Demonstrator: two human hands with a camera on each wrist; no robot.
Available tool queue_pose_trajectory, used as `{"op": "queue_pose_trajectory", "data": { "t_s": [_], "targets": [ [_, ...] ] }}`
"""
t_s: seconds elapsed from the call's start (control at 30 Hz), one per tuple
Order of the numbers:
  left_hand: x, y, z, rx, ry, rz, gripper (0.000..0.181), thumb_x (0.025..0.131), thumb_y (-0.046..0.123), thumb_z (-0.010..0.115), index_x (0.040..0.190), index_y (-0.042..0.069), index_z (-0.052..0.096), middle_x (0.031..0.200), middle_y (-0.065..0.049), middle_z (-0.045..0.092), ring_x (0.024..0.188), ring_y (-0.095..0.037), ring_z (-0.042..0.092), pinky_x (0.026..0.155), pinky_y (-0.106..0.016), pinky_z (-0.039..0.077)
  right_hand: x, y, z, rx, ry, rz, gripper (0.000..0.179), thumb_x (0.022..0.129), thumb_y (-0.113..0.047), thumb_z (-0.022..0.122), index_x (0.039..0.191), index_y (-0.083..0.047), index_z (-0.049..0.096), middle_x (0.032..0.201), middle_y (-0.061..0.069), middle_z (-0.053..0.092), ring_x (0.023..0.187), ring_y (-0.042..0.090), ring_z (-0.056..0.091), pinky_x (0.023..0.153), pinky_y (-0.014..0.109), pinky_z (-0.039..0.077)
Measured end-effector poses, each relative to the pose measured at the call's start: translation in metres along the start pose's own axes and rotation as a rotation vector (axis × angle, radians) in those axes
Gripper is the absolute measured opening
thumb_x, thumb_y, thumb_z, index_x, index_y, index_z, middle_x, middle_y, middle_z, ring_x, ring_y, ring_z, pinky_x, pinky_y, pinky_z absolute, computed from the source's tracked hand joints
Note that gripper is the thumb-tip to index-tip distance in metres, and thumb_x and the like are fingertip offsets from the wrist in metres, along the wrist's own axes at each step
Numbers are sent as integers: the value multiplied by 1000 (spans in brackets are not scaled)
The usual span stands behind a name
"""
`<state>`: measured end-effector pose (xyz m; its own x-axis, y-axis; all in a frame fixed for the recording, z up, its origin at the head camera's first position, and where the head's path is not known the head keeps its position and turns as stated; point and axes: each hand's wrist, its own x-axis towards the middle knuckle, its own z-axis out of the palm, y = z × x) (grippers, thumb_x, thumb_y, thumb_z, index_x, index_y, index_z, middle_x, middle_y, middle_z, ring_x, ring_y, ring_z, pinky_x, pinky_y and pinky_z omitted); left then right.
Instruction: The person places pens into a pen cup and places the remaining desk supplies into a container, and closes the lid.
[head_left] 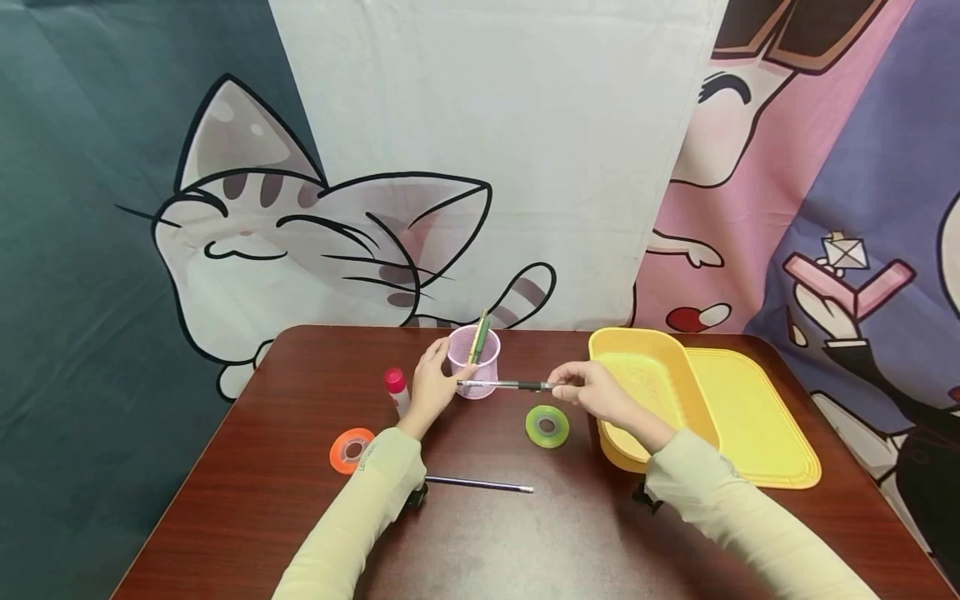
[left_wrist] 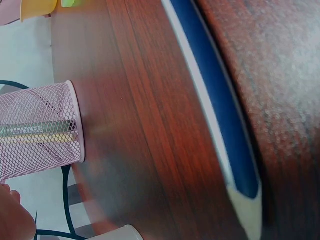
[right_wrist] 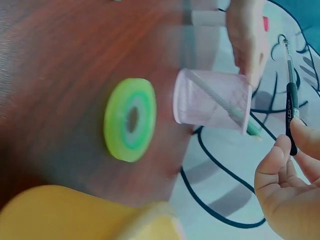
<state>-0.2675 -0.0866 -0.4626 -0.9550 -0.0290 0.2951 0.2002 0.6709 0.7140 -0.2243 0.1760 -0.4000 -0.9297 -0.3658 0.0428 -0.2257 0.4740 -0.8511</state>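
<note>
My right hand [head_left: 588, 390] pinches a pen [right_wrist: 291, 95] with a clear barrel and black grip near its black end. The pen lies level across the front of the pink mesh pen holder [head_left: 487, 367] in the head view. My left hand [head_left: 433, 387] holds the holder's left side near the rim, thumb in front. Inside the upright holder lean a green pen-like item [head_left: 481, 337] and a thin yellow one beside it. On the table under my left forearm lies a blue-and-white striped pencil [left_wrist: 215, 85], its sharpened end hidden by the sleeve in the head view.
A green tape roll [head_left: 547, 427] lies right of the holder. Left of my left hand are a red-capped glue stick [head_left: 396, 387] and an orange tape roll [head_left: 347, 457]. A yellow tub [head_left: 705, 400] and its flat yellow lid [head_left: 757, 417] occupy the table's right side.
</note>
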Motion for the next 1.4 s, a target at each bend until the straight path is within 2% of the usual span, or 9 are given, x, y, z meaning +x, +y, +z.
{"op": "queue_pose_trajectory", "data": {
  "t_s": [0.17, 0.3, 0.43, 0.6, 0.93, 1.1, 1.23, 1.4],
  "targets": [
    [0, -2, 0, 3, -8, -5, 74, 72, 34, 70, 132, 3, 40, 134, -12, 42, 123, -29, 38, 102, -44, 31, 7, -7, -11, 90, 39, 36, 14, 80, -3, 60, 91, 6, 60, 72, 6, 57, 61, 10, 51, 55, 21, 45],
    [0, -2, 0, -5, -12, -15, 75, 73, 39, 69, 132, 4, 40, 134, -10, 42, 123, -29, 38, 102, -45, 32, 14, -15, -18, 140, 78, 32, 17, 81, -4, 59, 94, 9, 59, 68, 0, 55, 60, 10, 50, 56, 20, 45],
    [0, -2, 0, 1, -12, -13, 73, 74, 36, 68, 132, 4, 40, 134, -11, 41, 124, -28, 37, 102, -44, 31, 22, -22, -25, 198, 135, 19, 20, 82, -2, 57, 96, 12, 58, 64, -7, 56, 59, 6, 51, 57, 22, 47],
    [0, -2, 0, 6, -5, -3, 73, 73, 37, 68, 132, 3, 41, 133, -11, 42, 123, -29, 38, 102, -44, 32, 31, -30, -30, 261, 199, 23, 25, 81, -1, 58, 99, 16, 56, 64, -10, 58, 60, 5, 55, 59, 22, 50],
    [-1, -3, 1, -18, 0, -1, 72, 74, 38, 68, 132, 4, 41, 133, -11, 43, 123, -28, 38, 102, -44, 31, 45, -49, -36, 294, 242, 2, 18, 81, -1, 57, 96, 9, 56, 67, -10, 58, 62, 4, 57, 62, 20, 51],
    [1, -4, 1, -19, 9, 4, 72, 73, 38, 68, 131, 5, 42, 132, -10, 43, 123, -28, 38, 102, -43, 31, 53, -53, -36, 341, 285, 8, 14, 80, 0, 58, 93, 5, 57, 68, -10, 56, 63, 2, 58, 65, 25, 53],
    [1, -4, 1, -18, 17, 11, 73, 73, 38, 69, 131, 4, 42, 132, -10, 44, 122, -28, 39, 102, -44, 31, 60, -53, -32, 364, 309, 12, 17, 79, 1, 59, 95, 7, 56, 67, -8, 54, 63, 1, 59, 65, 28, 54],
    [0, -3, 2, -23, 14, 7, 74, 72, 39, 69, 130, 2, 42, 132, -10, 44, 123, -28, 39, 102, -43, 31, 70, -52, -28, 339, 339, -11, 23, 79, 1, 60, 99, 12, 55, 67, -9, 54, 61, 2, 59, 60, 22, 53]
  ]
}}
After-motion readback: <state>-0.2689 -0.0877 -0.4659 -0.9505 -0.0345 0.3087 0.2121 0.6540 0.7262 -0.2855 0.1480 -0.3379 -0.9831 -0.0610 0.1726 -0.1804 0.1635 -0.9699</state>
